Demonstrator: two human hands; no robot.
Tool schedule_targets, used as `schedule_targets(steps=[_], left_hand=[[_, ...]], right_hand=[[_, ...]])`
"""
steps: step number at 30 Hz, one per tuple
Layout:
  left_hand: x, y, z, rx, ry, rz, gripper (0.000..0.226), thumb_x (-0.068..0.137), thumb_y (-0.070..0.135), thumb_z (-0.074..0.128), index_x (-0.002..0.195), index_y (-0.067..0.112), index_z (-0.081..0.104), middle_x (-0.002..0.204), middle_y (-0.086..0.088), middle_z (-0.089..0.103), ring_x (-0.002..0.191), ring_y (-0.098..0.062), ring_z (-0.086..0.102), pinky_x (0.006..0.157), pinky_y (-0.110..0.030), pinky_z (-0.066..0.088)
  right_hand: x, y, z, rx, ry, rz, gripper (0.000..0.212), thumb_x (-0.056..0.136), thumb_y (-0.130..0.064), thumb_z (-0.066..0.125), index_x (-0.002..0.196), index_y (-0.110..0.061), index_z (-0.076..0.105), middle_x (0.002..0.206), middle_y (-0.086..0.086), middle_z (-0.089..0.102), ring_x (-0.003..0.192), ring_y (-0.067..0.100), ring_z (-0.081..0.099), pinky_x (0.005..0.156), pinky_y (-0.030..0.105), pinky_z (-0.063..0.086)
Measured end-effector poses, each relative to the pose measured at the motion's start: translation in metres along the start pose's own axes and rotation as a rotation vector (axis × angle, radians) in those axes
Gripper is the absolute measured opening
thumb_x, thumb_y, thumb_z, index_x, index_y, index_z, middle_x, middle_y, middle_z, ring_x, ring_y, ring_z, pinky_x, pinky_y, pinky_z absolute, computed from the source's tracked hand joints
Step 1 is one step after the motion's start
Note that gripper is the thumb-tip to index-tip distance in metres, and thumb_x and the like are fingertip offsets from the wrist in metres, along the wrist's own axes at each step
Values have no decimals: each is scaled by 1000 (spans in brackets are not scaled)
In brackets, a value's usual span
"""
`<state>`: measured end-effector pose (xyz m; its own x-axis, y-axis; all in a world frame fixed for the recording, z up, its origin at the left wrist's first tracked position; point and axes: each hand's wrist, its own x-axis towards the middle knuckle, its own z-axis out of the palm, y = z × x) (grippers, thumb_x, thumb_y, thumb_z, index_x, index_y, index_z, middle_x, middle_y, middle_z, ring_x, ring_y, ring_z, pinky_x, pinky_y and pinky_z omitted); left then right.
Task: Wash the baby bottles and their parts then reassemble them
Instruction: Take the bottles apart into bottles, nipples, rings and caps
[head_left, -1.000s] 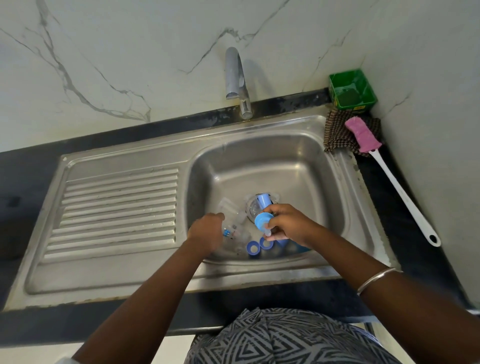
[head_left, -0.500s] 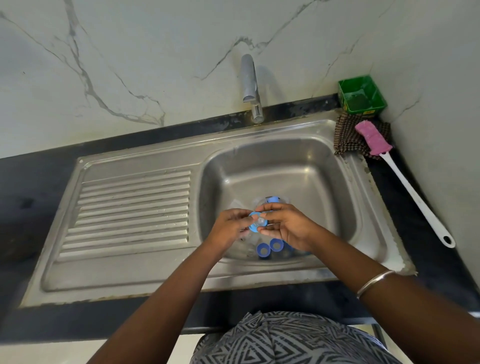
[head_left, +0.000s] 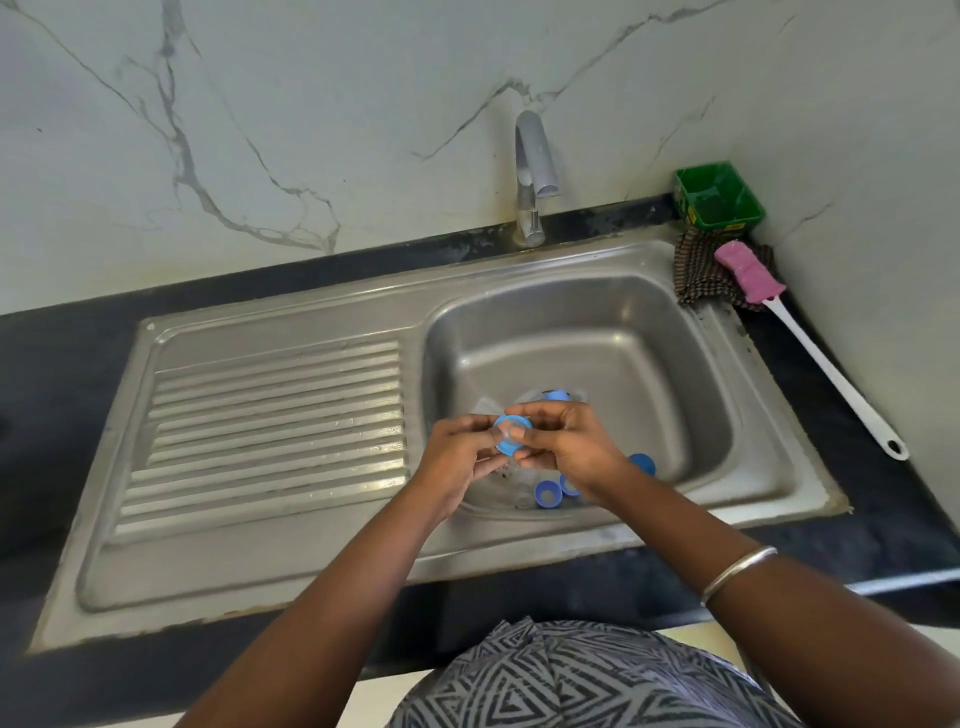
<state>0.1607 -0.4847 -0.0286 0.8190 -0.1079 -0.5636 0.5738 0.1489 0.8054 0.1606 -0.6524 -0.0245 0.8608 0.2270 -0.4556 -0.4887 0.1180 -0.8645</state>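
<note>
Over the sink basin (head_left: 623, 332), listed left to right: ribbed draining board (head_left: 270, 415), bare metal. Left hand (head_left: 457, 457), fingers curled, pinching the left edge of a blue bottle collar ring (head_left: 511, 435). Right hand (head_left: 566, 447), fingers curled, gripping the ring's right side; a clear teat seems seated in it, so the two-handed hold likely serves to work the parts apart for washing. Beneath the hands, in the basin bottom: loose blue caps (head_left: 546, 493) and clear bottle parts, partly hidden by the wrists, count uncertain. Behind: tap (head_left: 532, 176), no water visibly running. Far right, on the counter: green tub (head_left: 719, 197), checked cloth (head_left: 696, 275), pink-headed bottle brush (head_left: 810, 338), well apart from both hands.
</note>
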Motion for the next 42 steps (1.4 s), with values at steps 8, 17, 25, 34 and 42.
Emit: schedule_targets(steps=[8, 17, 25, 34, 42], left_hand=[[-11, 5, -27, 83, -10, 103, 19, 85, 4, 73, 104, -1, 73, 98, -21, 74, 97, -30, 73, 89, -39, 58], [-14, -6, -40, 338, 98, 229, 19, 64, 31, 87, 74, 19, 77, 75, -7, 74, 79, -27, 73, 79, -47, 61], [-11, -5, -47, 303, 31, 228, 21, 66, 30, 80, 79, 15, 74, 82, -14, 74, 81, -32, 74, 77, -54, 60], [-9, -11, -42, 244, -52, 165, 15, 89, 19, 73, 100, 8, 72, 98, -13, 74, 90, -23, 74, 82, -44, 61], [-4, -22, -43, 304, -37, 203, 14, 86, 18, 77, 97, 12, 72, 93, -10, 75, 89, -25, 74, 81, -46, 61]], right_hand=[[-2, 7, 38, -113, 134, -55, 17, 95, 2, 61, 105, -11, 66, 98, 20, 73, 72, 31, 71, 71, 41, 63], [-7, 22, 79, -545, 356, -102, 38, 80, 0, 54, 89, -35, 43, 85, 17, 66, 72, 35, 71, 62, 50, 60], [-17, 15, 67, 10, 192, -1, 25, 93, -5, 61, 117, 1, 54, 101, 28, 71, 92, 46, 71, 95, 60, 52], [-15, 21, 68, -140, 357, -40, 16, 92, -6, 69, 106, -2, 64, 99, 20, 73, 82, 30, 76, 80, 48, 61], [-3, 30, 69, -258, 481, 23, 12, 89, -6, 72, 99, -5, 65, 93, 14, 73, 70, 23, 76, 69, 40, 63]])
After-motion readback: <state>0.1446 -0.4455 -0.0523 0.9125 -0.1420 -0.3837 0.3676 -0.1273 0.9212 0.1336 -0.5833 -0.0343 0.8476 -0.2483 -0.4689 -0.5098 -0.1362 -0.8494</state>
